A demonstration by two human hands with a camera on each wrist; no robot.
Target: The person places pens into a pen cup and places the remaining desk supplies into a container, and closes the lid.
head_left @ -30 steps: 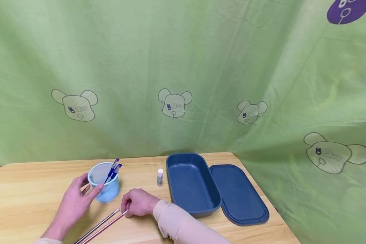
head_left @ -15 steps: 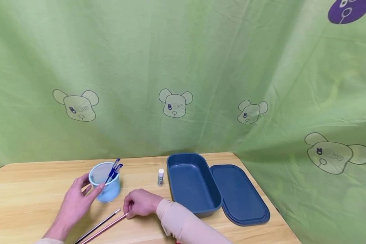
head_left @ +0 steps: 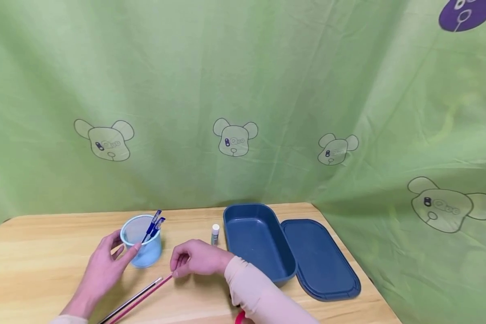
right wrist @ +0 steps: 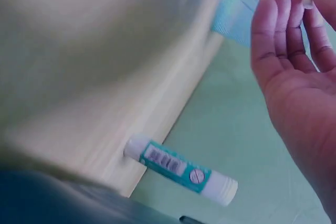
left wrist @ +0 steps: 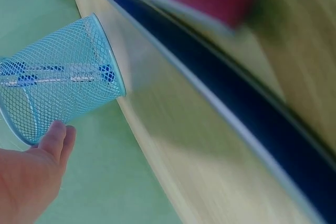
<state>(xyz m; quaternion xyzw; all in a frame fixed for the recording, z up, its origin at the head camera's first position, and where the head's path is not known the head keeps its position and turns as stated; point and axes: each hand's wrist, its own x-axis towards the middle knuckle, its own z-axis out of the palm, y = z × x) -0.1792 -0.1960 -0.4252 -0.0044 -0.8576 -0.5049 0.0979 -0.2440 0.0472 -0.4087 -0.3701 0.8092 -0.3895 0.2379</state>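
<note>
A light blue mesh pen cup (head_left: 147,255) with two blue pens (head_left: 154,227) stands upright on the left of the table. My left hand (head_left: 103,270) holds its near left side, thumb at the front of the rim. Between thumb and fingertips, my right hand (head_left: 200,258) pinches the eraser end of a red pencil (head_left: 142,299), tilted slightly up. Beside it lies a dark pencil (head_left: 130,301); both run off the bottom edge. In the right wrist view, the red pencil's white eraser tip (right wrist: 307,2) shows between the fingers.
Behind my right hand a glue stick (head_left: 215,234) stands upright. To the right are a lidless dark blue box (head_left: 256,245) and its flat lid (head_left: 326,263). Part of a red object (head_left: 240,317) shows under my right sleeve. A green curtain (head_left: 174,171) hangs behind the table.
My right hand has moved up and slightly right, raising the red pencil's end a little. More of the red object near the sleeve shows. The left hand stays at the cup.
</note>
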